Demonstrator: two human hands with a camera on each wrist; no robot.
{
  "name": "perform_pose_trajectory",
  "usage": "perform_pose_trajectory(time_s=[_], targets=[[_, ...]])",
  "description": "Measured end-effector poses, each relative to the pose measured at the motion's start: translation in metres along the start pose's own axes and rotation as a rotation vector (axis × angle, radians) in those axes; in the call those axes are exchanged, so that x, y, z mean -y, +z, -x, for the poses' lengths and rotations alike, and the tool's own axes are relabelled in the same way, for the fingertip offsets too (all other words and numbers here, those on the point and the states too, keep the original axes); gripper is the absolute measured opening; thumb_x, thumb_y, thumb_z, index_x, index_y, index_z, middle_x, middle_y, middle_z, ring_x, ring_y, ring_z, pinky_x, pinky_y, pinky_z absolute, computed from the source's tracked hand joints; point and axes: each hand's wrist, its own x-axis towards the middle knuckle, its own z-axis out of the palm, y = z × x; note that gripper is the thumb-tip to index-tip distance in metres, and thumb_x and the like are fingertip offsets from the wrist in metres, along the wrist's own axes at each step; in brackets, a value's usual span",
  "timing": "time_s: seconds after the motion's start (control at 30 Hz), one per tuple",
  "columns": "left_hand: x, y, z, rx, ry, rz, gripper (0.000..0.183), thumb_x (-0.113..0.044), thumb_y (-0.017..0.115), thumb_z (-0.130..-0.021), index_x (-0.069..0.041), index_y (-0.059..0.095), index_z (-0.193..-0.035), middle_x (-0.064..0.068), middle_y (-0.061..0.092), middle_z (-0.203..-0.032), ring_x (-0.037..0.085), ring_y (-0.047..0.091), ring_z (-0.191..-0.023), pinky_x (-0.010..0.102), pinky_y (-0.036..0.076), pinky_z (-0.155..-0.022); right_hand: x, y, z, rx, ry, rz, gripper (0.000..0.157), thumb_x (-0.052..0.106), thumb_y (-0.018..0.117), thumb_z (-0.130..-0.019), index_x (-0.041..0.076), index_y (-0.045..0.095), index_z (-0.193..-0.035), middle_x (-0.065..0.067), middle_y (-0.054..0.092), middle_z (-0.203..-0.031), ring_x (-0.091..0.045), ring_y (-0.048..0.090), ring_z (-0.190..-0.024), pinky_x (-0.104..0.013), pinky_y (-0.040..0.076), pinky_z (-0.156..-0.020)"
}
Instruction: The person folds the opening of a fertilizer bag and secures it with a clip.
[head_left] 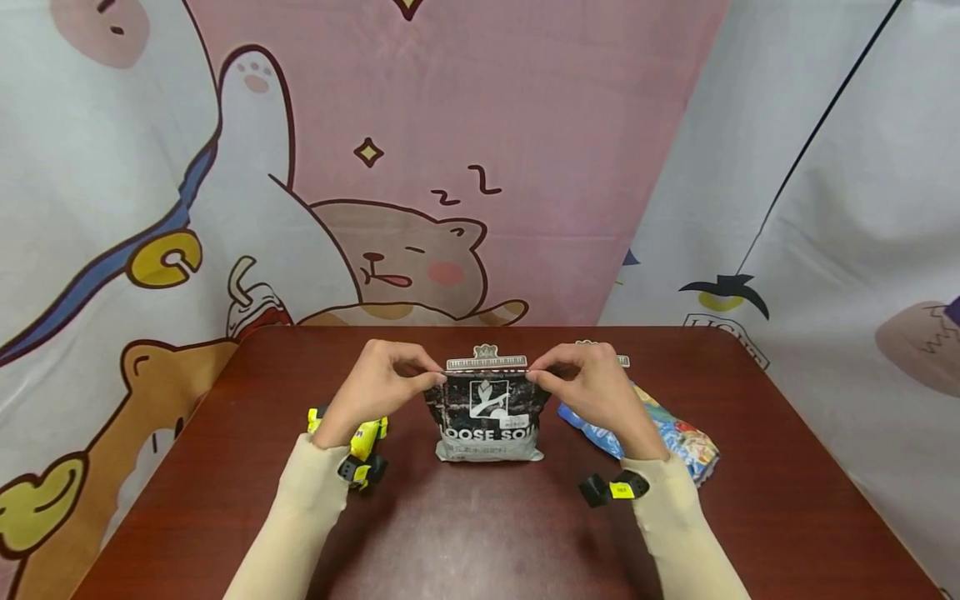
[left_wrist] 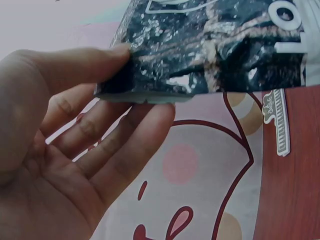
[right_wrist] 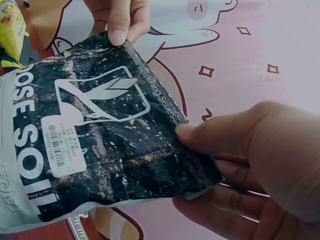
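A black and pale grey bag of loose soil [head_left: 487, 408] stands upright on the table, its printed front towards me. My left hand [head_left: 390, 379] pinches its top left corner between thumb and fingers, which the left wrist view shows closely. At the opposite corner my right hand [head_left: 592, 383] pinches the top edge, thumb on the printed face and fingers behind. The right wrist view shows a white barcode label [right_wrist: 64, 145] on the bag. Just behind the bag lies a ruler-patterned clip [head_left: 486, 362], apart from it in the left wrist view.
Left of the bag, a yellow packet [head_left: 365, 437] lies partly under my left wrist. A blue, colourful packet [head_left: 693, 446] lies to the right, partly behind my right forearm. A second clip [head_left: 623, 361] shows behind my right hand. A printed cloth hangs beyond the brown table [head_left: 480, 533].
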Motion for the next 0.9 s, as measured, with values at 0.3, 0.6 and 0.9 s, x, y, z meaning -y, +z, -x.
perform_pose_trajectory(time_s=[0.3, 0.6, 0.9], targets=[[0.001, 0.004, -0.002, -0.055, 0.026, -0.015, 0.006, -0.019, 0.081, -0.088, -0.023, 0.083, -0.086, -0.012, 0.076, -0.082, 0.02, 0.073, -0.071, 0.032, 0.058, -0.063, -0.001, -0.001, -0.001, 0.006, 0.017, -0.039, 0.01, 0.029, 0.081, -0.09, 0.02, 0.083, -0.093, 0.006, 0.077, -0.09, -0.005, 0.069, -0.071, -0.027, 0.057, -0.066], [0.006, -0.003, -0.001, 0.022, -0.041, 0.024, 0.004, -0.024, 0.083, -0.087, -0.021, 0.081, -0.09, -0.01, 0.077, -0.085, 0.025, 0.074, -0.077, 0.038, 0.059, -0.071, -0.002, -0.004, -0.001, 0.046, 0.04, -0.059, 0.006, 0.021, 0.081, -0.089, 0.023, 0.081, -0.095, 0.004, 0.077, -0.093, -0.006, 0.071, -0.073, -0.027, 0.058, -0.067], [0.01, -0.005, -0.001, -0.002, -0.025, 0.04, 0.006, -0.018, 0.083, -0.087, -0.022, 0.082, -0.083, -0.008, 0.077, -0.082, 0.016, 0.073, -0.07, 0.033, 0.057, -0.064, -0.007, -0.007, 0.0, 0.018, 0.071, -0.043, 0.007, 0.024, 0.084, -0.087, 0.019, 0.083, -0.092, 0.0, 0.077, -0.099, -0.012, 0.072, -0.078, -0.027, 0.058, -0.067]])
